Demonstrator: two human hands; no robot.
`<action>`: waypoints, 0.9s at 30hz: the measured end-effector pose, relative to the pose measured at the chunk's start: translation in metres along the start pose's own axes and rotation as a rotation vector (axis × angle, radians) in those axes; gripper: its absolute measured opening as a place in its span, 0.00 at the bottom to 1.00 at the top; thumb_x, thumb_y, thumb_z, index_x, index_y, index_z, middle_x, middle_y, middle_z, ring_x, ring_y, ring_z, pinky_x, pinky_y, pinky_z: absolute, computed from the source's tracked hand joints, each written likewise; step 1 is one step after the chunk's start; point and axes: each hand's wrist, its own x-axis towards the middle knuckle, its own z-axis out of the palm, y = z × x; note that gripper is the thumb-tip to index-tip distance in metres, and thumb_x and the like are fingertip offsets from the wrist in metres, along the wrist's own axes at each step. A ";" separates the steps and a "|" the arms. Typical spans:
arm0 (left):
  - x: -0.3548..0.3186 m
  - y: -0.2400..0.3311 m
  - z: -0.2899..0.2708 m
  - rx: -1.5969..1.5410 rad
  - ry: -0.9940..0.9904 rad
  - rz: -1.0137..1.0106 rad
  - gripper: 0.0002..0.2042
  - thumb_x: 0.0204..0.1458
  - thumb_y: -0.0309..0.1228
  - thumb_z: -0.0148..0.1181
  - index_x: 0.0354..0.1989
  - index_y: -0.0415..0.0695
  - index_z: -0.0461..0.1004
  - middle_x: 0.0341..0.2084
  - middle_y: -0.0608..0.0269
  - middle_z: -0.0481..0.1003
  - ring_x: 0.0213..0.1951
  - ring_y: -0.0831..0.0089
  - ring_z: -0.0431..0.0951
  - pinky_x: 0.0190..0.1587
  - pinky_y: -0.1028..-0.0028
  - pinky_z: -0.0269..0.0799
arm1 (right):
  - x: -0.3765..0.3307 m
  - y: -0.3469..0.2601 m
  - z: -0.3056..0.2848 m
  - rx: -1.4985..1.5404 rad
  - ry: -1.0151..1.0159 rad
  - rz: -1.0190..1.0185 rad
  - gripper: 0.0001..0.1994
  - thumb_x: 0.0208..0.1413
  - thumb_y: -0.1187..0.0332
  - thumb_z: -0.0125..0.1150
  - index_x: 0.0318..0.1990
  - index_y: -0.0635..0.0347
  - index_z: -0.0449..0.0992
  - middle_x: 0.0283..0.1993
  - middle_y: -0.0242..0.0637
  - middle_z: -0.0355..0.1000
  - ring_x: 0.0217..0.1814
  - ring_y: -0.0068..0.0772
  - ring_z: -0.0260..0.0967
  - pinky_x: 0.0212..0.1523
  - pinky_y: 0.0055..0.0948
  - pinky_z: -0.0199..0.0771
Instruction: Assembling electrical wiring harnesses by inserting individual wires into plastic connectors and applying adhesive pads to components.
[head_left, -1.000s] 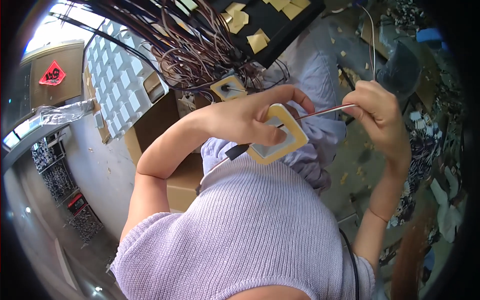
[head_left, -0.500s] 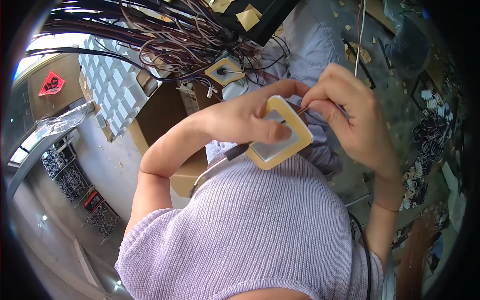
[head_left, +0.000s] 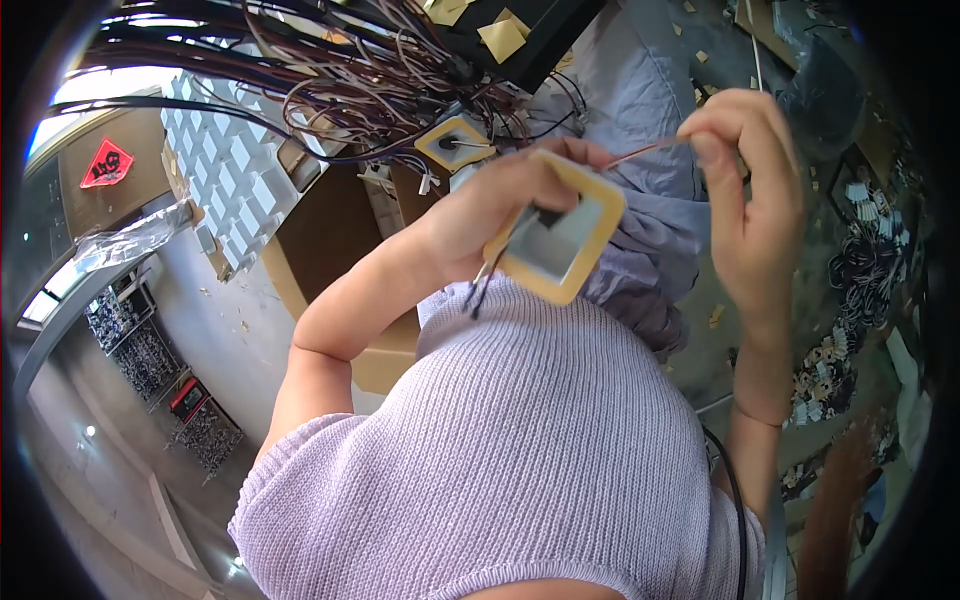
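Note:
My left hand (head_left: 485, 205) grips a square pad (head_left: 560, 245) with a yellow border and a shiny grey middle, its thumb bent over the face. A short dark lead (head_left: 478, 288) hangs below that hand, over my lap. Up and to the right, my right hand (head_left: 755, 185) is closed in a pinch on a thin reddish wire (head_left: 645, 153). The wire runs taut between the two hands, past the pad's upper edge. Its far end behind the left fingers is hidden.
A thick bundle of dark and brown wires (head_left: 365, 95) spreads across the upper left, with a similar square pad (head_left: 440, 150) at its near end. Below stand an open cardboard box (head_left: 315, 225) and a sheet of pale blocks (head_left: 240, 180). Yellow squares (head_left: 503, 37) lie on a black surface.
My right hand has moved up and right, away from the pad, and a longer stretch of wire shows. The pad has turned and risen slightly in my left hand.

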 end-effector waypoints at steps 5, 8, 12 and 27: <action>-0.010 0.002 0.001 0.358 -0.131 0.125 0.31 0.44 0.32 0.57 0.60 0.38 0.57 0.39 0.56 0.75 0.42 0.73 0.76 0.46 0.76 0.72 | -0.005 0.008 -0.007 0.032 -0.054 0.086 0.03 0.54 0.76 0.57 0.36 0.65 0.73 0.33 0.38 0.70 0.35 0.33 0.69 0.36 0.25 0.69; -0.020 -0.003 0.001 0.424 -0.327 0.036 0.34 0.53 0.34 0.54 0.67 0.41 0.46 0.44 0.60 0.72 0.48 0.74 0.72 0.52 0.76 0.65 | -0.016 -0.032 -0.009 0.339 -0.283 0.215 0.11 0.50 0.78 0.58 0.42 0.64 0.75 0.39 0.40 0.71 0.38 0.33 0.70 0.41 0.29 0.70; -0.023 -0.011 0.009 0.425 -0.336 0.088 0.35 0.53 0.32 0.52 0.67 0.36 0.44 0.43 0.54 0.72 0.46 0.72 0.73 0.49 0.74 0.68 | -0.030 -0.050 -0.007 0.328 -0.359 0.049 0.13 0.41 0.80 0.64 0.38 0.64 0.77 0.32 0.38 0.67 0.33 0.38 0.67 0.34 0.30 0.68; -0.035 -0.017 0.020 0.419 -0.348 0.019 0.35 0.50 0.31 0.54 0.65 0.35 0.44 0.47 0.55 0.67 0.50 0.73 0.70 0.51 0.73 0.67 | -0.041 -0.050 0.003 0.306 -0.203 0.058 0.03 0.50 0.76 0.59 0.33 0.61 0.74 0.29 0.38 0.64 0.29 0.37 0.63 0.31 0.31 0.64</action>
